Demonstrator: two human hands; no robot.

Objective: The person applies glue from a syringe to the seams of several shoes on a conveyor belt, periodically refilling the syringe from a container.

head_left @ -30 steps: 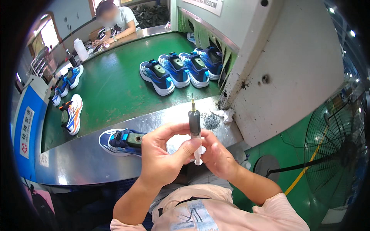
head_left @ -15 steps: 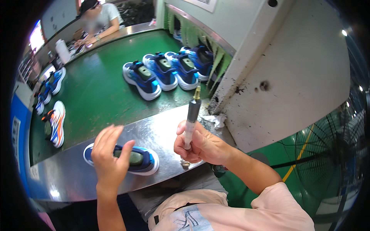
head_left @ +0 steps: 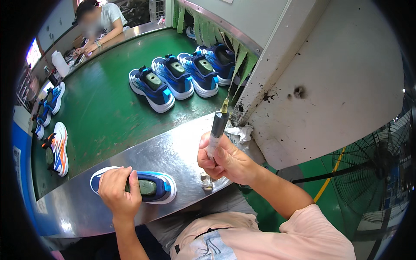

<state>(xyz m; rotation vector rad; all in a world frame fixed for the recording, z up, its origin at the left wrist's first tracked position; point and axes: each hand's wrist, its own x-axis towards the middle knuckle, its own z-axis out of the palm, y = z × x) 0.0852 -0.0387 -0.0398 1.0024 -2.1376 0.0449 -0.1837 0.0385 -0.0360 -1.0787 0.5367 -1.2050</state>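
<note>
The grip of the left hand (head_left: 119, 190) is closed over the front half of a blue shoe (head_left: 160, 182), which sits on the near-left metal tabletop (head_left: 69, 210), toe to the left. Farther right, the right hand (head_left: 229, 160) is wrapped firmly around a dark-filled syringe (head_left: 218, 125), needle up and clear of the shoe. This looks like a steadying step; the next move calls for a still shoe and care with the needle.
</note>
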